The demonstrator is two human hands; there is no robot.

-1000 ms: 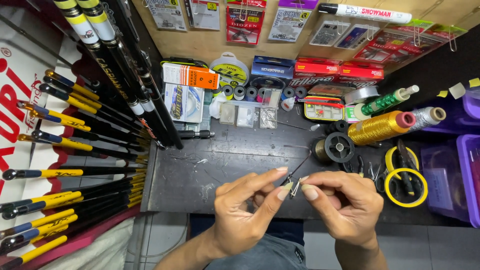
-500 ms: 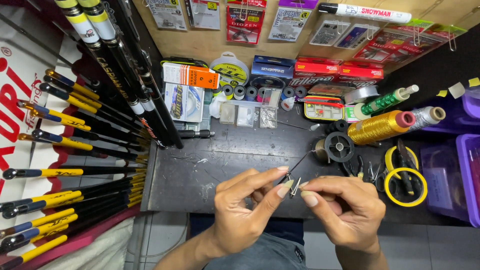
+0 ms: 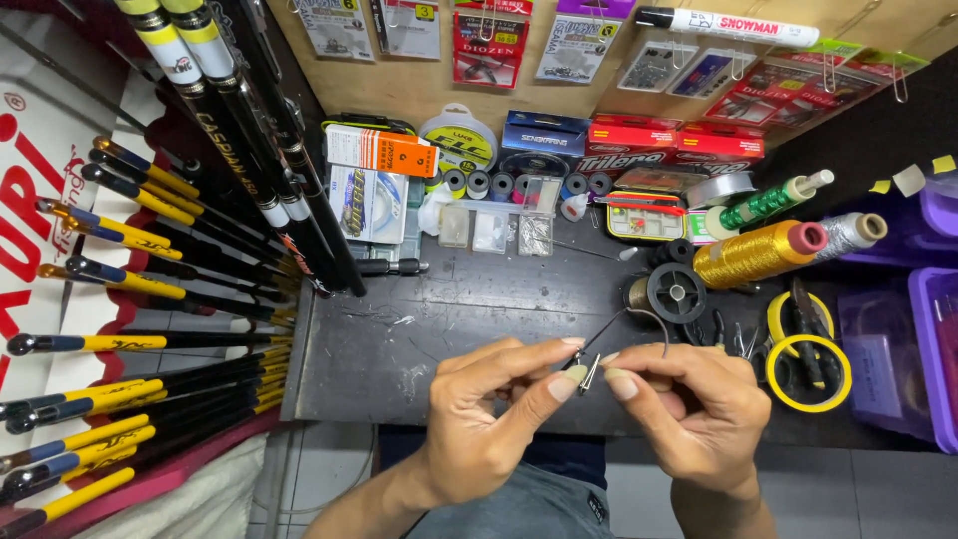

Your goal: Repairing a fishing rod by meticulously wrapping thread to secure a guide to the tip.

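Observation:
My left hand (image 3: 489,409) and my right hand (image 3: 689,404) meet over the near edge of a dark worktable (image 3: 419,339). Between the fingertips of both hands sits a small metal piece (image 3: 586,372), pinched by thumb and forefinger on each side. A thin dark wire (image 3: 639,317) curves up from it and loops back toward my right hand. A black spool (image 3: 676,292) lies on the table just beyond my right hand.
Black and yellow fishing rods (image 3: 150,269) lean along the left. Boxes and packets of tackle (image 3: 519,150) line the back wall. Gold thread spool (image 3: 753,255), green spool (image 3: 763,203), yellow-handled scissors (image 3: 808,349) and purple bins (image 3: 918,349) crowd the right.
Both hands stay in place over the table edge; the fingertips have shifted slightly on the small metal piece.

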